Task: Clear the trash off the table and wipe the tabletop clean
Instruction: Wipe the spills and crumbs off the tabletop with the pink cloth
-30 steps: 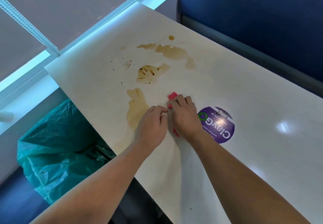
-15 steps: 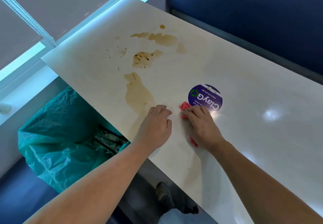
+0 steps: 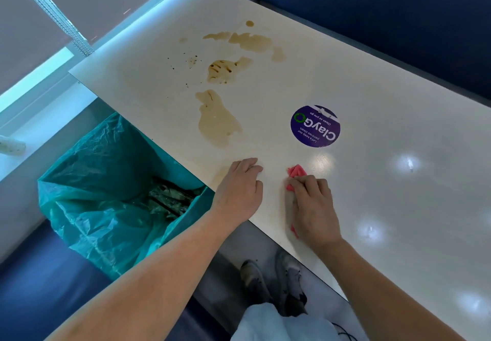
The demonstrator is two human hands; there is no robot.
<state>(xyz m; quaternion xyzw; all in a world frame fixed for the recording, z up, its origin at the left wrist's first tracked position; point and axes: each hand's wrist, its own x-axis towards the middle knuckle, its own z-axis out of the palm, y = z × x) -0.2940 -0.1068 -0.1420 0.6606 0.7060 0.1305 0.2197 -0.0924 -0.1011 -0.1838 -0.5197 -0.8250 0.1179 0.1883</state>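
Pale fabric of my trouser leg (image 3: 279, 322) is nearest, with my two grey shoes (image 3: 255, 278) on the floor just below the near edge of the tabletop (image 3: 372, 181).

Both hands lie on the tabletop close to that near edge, a little apart. My right hand (image 3: 312, 205) is clenched over one pink cloth (image 3: 296, 172), fingers curled down on it and pressing it flat to the surface. A crumpled end pokes out past my fingertips and a sliver shows by my wrist. My left hand (image 3: 239, 186) holds nothing. Its fingers are loosely bent, with the tips and the heel resting on the bare surface.

Off the near edge to my left stands one bin lined with a teal bag (image 3: 101, 181), with dark rubbish inside.

Beyond my left hand are three brown puddles. The largest one (image 3: 218, 120) is nearest, a second with dark streaks (image 3: 225, 71) lies past it, and a long thin one (image 3: 249, 40) stretches toward the far edge. One small round drop (image 3: 249, 23) sits behind that, and a scatter of dark specks (image 3: 192, 60) lies toward the left end.

Beyond my right hand is one round purple sticker (image 3: 315, 126).

Past the far edge runs a blue bench (image 3: 385, 21).
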